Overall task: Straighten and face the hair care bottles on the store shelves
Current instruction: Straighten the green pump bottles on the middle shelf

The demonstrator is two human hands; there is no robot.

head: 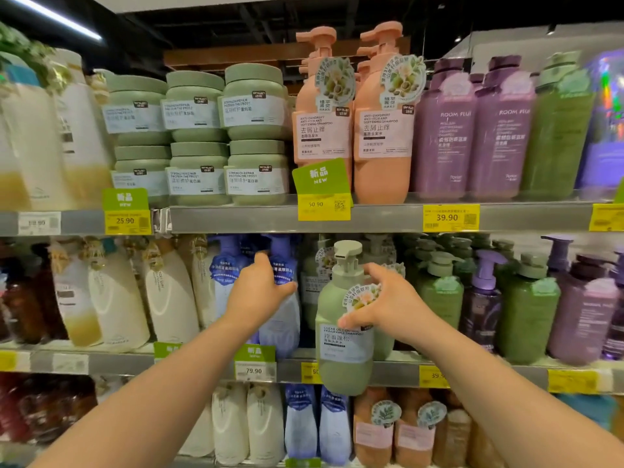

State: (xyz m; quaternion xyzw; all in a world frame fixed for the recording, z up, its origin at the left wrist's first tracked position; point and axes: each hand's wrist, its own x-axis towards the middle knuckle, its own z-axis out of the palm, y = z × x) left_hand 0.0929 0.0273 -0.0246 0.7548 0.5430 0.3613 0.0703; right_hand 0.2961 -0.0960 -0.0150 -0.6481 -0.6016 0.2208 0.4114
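Head view: store shelves packed with hair care. On the upper shelf [388, 217] stand two tiers of stacked pale green jars [255, 106] labelled "STRENGTH REPAIR PROTEIN THE FROST", then two peach pump bottles [381, 143] reading "ANTI-DANDRUFF ANTI-ITCH AND SOFTENING SHAMPOO", then purple bottles [503, 136] marked "ROOM FLUI" (the rest is blurred). Yellow price tags on the rail read 25.90, 50.90 and 39.90; green cards say "NEW". The middle shelf [472, 371] carries cream pump bottles [169, 295] at left, blue-and-white bottles [285, 298] in the centre, and green and purple pump bottles crowding the right; a white tag reads 79.90.

The green shampoo bottle [344, 336] hangs in front of the middle shelf's edge, upright, its base below the price rail and covering part of a yellow tag. The right hand [388, 305] holds it from the right side: fingers [351, 320] curl across its front over a round floral hang tag, just above the white label reading "CLEAR OIL CONTROL FRAGRANCE SHAMPOO". Neighbouring green bottles stand close behind the hand.

The left hand [260, 292] reaches to the blue-and-white bottles, thumb to the right against one bottle's front; whether the far fingers wrap it, I cannot tell, since the hand's back hides them.
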